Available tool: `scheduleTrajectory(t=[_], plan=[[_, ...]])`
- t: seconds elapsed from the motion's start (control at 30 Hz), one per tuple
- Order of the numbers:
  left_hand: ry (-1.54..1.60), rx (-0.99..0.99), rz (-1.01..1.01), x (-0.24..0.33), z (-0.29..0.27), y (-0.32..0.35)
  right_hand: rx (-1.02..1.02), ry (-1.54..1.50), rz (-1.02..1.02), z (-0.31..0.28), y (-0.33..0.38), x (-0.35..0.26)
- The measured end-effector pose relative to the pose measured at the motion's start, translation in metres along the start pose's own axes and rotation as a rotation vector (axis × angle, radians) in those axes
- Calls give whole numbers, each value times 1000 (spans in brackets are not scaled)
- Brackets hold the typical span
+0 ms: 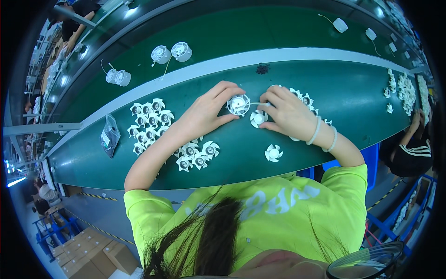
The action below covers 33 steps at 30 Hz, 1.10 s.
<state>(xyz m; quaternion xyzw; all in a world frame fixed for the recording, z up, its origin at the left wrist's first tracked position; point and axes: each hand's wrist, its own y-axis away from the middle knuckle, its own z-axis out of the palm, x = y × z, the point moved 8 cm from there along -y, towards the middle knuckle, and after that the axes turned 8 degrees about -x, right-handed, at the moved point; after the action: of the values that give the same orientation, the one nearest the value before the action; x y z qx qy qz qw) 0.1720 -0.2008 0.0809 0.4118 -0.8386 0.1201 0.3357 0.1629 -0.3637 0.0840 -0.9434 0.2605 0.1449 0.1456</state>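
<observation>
My left hand [215,106] is closed around a round white fan housing [238,105] with a spoked frame, its thumb and fingers at the rim. A pale wire [255,103] runs from the housing toward my right hand [290,113]. Between the thumb and fingers of that right hand is a white fan impeller [258,119], just right of the housing. Another loose impeller [273,153] lies nearer to me. Several more impellers [301,98] are partly hidden behind my right hand. To the left of my left forearm, impellers [151,120] sit in a group, with others [200,156] beside the forearm.
A clear plastic bag [110,136] of dark parts lies at left, and small dark pieces [262,69] lie ahead. Beyond a pale rail [297,54], the green belt carries wired white housings [181,51]. At far right a co-worker's hand [416,122] is near piled white parts [406,93].
</observation>
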Motion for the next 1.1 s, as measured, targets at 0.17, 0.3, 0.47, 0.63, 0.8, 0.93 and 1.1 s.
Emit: scheduleTrajectory(t=[0.17,0.3,0.47,0.63,0.8,0.93,1.1], plan=[[6,8,25,-3,4,4,7,179,39,14,-2,2],[-28,48,25,-6,-1,5,14,169,-30,9,-6,-2],[-96,122,1,-18,-14,3,56,55,-68,-21,-13,8],[-216,195,-8,-31,-31,-8,65,35,64,-31,-14,67],[-372,432,20,-31,-52,-20,2,39,181,-23,-15,91],[-500,559,208,1,-48,-29,7,46,169,-16,-14,95],[-410,234,119,4,-5,-55,113,204,3,-14,-15,83]])
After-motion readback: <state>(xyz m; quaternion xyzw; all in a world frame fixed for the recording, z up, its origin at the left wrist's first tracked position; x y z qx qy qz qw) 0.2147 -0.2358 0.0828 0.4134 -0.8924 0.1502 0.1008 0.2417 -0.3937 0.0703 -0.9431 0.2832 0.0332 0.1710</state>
